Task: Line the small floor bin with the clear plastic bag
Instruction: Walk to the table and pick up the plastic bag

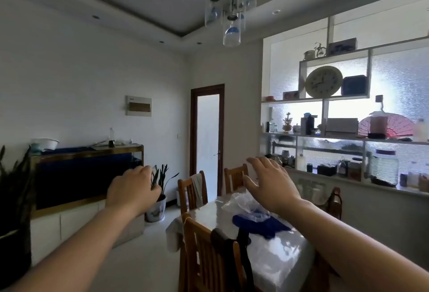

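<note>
Hands first: both of mine are raised in front of me at chest height, bare forearms stretched out over the room. My left hand (pixel 133 189) is curled into a loose fist with its back to the camera; whether anything sits inside those folded fingers I cannot tell. My right hand (pixel 270 182) is spread wide, fingers apart and palm facing down and forward, holding nothing.

Below my right hand, and not touching it, lies the crumpled clear plastic bag (pixel 243 203). It rests on the glossy white-covered dining table (pixel 278 259), partly over a dark blue cloth (pixel 262 225) that lies flat on the tabletop. The small floor bin does not show anywhere in this view.

Slatted wooden chairs stand around the table: the nearest wooden chair (pixel 206 254) has a dark strap or garment draped over its back, and the far wooden chair (pixel 192 190) carries a pale cloth on its backrest. Behind my left hand stands a green spiky plant in a white patterned pot (pixel 157 199) on the pale floor, beside a long low cabinet (pixel 79 175) with a dark front. On the right, a white open shelving unit (pixel 343 133) backed by frosted glass holds a round cream wall clock (pixel 323 85) and a red paper parasol (pixel 385 127).
</note>
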Demonstrator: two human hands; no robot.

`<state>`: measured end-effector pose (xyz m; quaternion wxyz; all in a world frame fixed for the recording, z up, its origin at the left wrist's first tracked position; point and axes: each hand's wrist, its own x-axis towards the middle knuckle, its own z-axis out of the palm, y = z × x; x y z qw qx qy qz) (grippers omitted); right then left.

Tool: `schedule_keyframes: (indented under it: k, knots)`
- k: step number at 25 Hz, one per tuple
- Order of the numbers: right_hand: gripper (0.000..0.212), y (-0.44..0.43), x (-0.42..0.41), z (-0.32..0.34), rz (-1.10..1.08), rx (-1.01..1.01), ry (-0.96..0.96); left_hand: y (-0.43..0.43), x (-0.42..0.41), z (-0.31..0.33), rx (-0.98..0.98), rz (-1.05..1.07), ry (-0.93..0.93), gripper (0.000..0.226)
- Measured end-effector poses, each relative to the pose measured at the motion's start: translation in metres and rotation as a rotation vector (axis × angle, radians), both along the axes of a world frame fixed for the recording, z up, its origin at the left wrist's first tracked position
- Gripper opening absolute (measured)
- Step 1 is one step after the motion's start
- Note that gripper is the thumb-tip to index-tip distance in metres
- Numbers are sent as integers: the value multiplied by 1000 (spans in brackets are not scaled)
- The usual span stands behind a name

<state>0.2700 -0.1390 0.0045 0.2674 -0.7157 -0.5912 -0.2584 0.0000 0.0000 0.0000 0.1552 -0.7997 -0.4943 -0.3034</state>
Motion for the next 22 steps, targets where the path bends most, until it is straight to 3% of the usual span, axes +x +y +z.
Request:
schedule_keyframes:
  k: [6,13,22]
  knots:
    - [54,131,-23,-7,92,-23,23,85,-23,3,19,3,-41,43]
    - [57,278,-65,-20,323,-84,12,176,-67,-21,-32,185,-35,50]
    - [54,431,-93,-7,548,-43,-50,270,-98,-7,19,483,-73,40]
